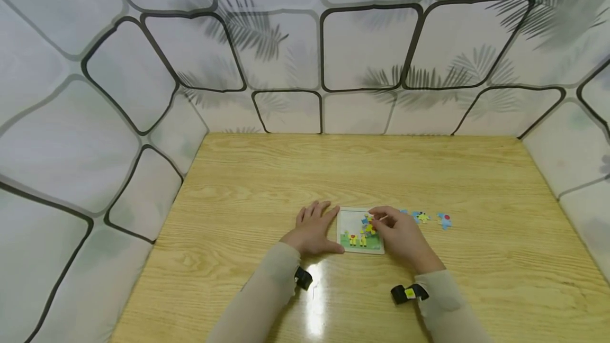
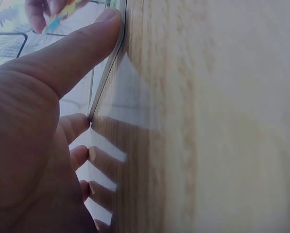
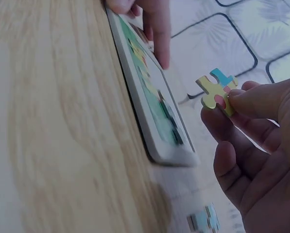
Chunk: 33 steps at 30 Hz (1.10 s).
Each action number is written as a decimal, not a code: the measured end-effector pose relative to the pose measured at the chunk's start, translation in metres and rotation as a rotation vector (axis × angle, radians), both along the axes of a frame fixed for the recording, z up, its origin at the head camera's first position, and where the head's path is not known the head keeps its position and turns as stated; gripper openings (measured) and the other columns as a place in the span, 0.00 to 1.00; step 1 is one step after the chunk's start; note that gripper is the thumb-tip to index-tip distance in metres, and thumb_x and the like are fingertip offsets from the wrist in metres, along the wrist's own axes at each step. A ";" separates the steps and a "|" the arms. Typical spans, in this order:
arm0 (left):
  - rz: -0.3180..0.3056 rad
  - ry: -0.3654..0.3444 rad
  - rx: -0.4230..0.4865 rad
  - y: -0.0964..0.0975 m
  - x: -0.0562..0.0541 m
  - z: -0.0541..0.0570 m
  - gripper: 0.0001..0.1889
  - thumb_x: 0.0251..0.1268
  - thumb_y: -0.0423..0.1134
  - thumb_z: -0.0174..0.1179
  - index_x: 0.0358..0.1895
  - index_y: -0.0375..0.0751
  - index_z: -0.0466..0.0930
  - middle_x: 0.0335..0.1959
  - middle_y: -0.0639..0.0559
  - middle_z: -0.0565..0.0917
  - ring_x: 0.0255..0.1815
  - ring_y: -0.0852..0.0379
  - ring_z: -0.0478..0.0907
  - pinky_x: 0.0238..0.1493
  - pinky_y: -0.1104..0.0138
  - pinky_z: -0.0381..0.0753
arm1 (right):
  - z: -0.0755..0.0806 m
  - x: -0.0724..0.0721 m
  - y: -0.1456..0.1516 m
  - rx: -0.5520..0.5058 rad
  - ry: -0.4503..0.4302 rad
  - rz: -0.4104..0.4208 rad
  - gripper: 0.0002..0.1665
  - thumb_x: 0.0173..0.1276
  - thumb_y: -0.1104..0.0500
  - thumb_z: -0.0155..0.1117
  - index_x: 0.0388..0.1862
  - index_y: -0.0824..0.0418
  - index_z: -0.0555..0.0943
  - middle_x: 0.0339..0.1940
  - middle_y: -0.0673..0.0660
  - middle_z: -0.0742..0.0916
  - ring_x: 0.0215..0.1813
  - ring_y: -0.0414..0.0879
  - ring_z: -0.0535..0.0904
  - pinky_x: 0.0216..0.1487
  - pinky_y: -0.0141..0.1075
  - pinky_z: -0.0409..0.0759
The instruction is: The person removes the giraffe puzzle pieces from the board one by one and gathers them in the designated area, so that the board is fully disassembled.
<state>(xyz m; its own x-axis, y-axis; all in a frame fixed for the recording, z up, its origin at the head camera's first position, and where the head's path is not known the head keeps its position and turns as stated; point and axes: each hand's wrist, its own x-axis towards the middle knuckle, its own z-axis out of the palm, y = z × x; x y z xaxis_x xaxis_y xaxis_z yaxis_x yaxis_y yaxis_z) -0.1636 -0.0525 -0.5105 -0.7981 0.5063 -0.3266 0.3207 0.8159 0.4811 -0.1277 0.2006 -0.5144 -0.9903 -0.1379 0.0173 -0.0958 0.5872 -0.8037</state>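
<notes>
Bottom of the puzzle board (image 1: 364, 251) is filled, upper left bare; right hand (image 1: 401, 234) pinches a piece (image 3: 212, 90), spread left hand (image 1: 315, 233) touches the board (loose pieces (image 1: 444, 220) lie alongside)!

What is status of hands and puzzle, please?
Left hand touching board. Right hand pinching puzzle piece above board. Board partly filled; loose pieces to its right. No obstruction seen.

The wood-grained tabletop (image 1: 229, 200) (glossy toward its near side) carries a shallow puzzle tray (image 1: 349, 223) and, to its right, loose puzzle pieces (image 1: 422, 217).
</notes>
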 end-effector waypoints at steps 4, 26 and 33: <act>0.007 -0.009 0.005 -0.001 0.001 0.000 0.55 0.55 0.66 0.70 0.82 0.58 0.49 0.83 0.52 0.46 0.83 0.44 0.36 0.78 0.45 0.35 | 0.002 0.000 0.016 -0.026 -0.048 -0.059 0.18 0.74 0.59 0.64 0.60 0.62 0.82 0.46 0.58 0.86 0.43 0.46 0.84 0.41 0.36 0.83; -0.001 -0.004 0.005 -0.005 0.000 -0.002 0.56 0.55 0.67 0.68 0.83 0.59 0.47 0.83 0.53 0.43 0.83 0.45 0.34 0.78 0.45 0.34 | 0.003 0.024 0.101 0.114 -0.246 -0.131 0.20 0.76 0.57 0.61 0.54 0.74 0.81 0.33 0.55 0.89 0.33 0.44 0.84 0.33 0.34 0.81; -0.015 -0.009 0.016 -0.003 0.000 -0.001 0.55 0.57 0.67 0.67 0.83 0.59 0.46 0.83 0.53 0.42 0.83 0.46 0.33 0.78 0.45 0.34 | 0.008 0.022 0.100 0.280 -0.259 -0.088 0.17 0.76 0.58 0.56 0.49 0.70 0.83 0.26 0.50 0.86 0.29 0.43 0.79 0.33 0.39 0.77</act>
